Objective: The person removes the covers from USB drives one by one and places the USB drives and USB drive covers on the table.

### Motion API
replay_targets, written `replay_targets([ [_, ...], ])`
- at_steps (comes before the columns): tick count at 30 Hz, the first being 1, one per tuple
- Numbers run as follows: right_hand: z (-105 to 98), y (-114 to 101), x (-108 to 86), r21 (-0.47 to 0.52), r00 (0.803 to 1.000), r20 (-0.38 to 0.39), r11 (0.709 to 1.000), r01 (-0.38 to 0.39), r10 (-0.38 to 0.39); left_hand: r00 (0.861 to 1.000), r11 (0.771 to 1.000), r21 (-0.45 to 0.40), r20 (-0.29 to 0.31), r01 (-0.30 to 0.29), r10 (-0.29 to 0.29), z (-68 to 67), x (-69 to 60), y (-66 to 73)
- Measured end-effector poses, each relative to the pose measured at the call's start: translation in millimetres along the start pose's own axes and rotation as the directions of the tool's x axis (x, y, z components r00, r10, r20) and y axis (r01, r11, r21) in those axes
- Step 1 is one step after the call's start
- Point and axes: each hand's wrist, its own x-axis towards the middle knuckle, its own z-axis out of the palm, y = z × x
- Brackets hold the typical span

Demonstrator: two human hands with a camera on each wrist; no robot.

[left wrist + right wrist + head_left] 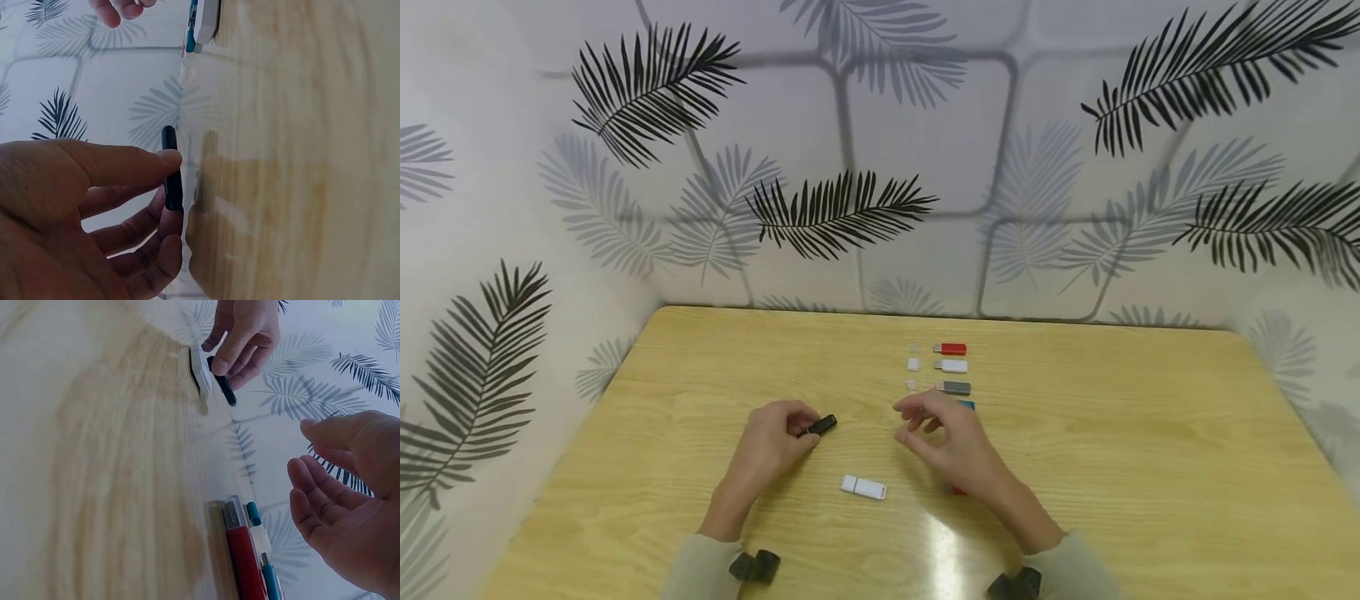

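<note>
My left hand (pixel 767 442) pinches a black USB stick (pixel 823 424) between thumb and fingers, just above the table. In the left wrist view the black stick (pixel 172 181) stands upright in the picture, with the thumb across it. My right hand (pixel 953 442) hovers over the right part of the table, its fingers loosely curved; nothing shows between them in the right wrist view. A white USB stick (pixel 864 487) with its cap on lies between the hands. Below the right hand, a red USB stick with a clear cap (pixel 245 559) is partly hidden in the head view.
Behind the right hand, uncapped USB sticks lie in a column: red (pixel 953 349), white (pixel 954 366), grey (pixel 957 387) and a partly covered blue one (pixel 967 405). Small caps (pixel 913 364) lie left of them. A patterned wall (pixel 917 258) borders the wooden table (pixel 1112 442).
</note>
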Motion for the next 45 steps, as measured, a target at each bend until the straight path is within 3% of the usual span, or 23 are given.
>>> replay_targets([
  [6, 4, -6, 1.0, 0.001, 1.000, 0.010, 1.000, -0.003, 0.003, 1.000, 0.998, -0.056, 0.012, -0.011, 0.012, 1.8, -1.0, 8.9],
  [15, 12, -6, -1.7, -0.006, 0.999, 0.040, 1.000, 0.026, -0.026, 0.996, 0.985, -0.148, -0.001, -0.084, 0.085, 11.2, -4.4, 19.7],
  [25, 19, -6, -2.6, -0.027, 0.998, 0.015, 0.997, 0.066, -0.066, 0.977, 0.957, -0.213, 0.034, -0.198, 0.210, 14.9, -9.2, 30.6],
  [30, 18, -7, -2.9, -0.056, 0.997, -0.001, 0.995, 0.083, -0.083, 0.967, 0.943, -0.228, 0.023, -0.241, 0.252, 18.4, -10.6, 35.3],
  [38, 8, -7, -5.2, -0.078, 0.998, 0.026, 0.996, 0.050, -0.049, 0.961, 0.922, -0.291, 0.026, -0.255, 0.274, 25.1, -10.7, 41.7],
  [45, -3, -2, -4.0, -0.100, 0.998, 0.026, 0.993, 0.055, -0.052, 0.965, 0.925, -0.286, 0.007, -0.250, 0.263, 30.6, -10.3, 42.2],
])
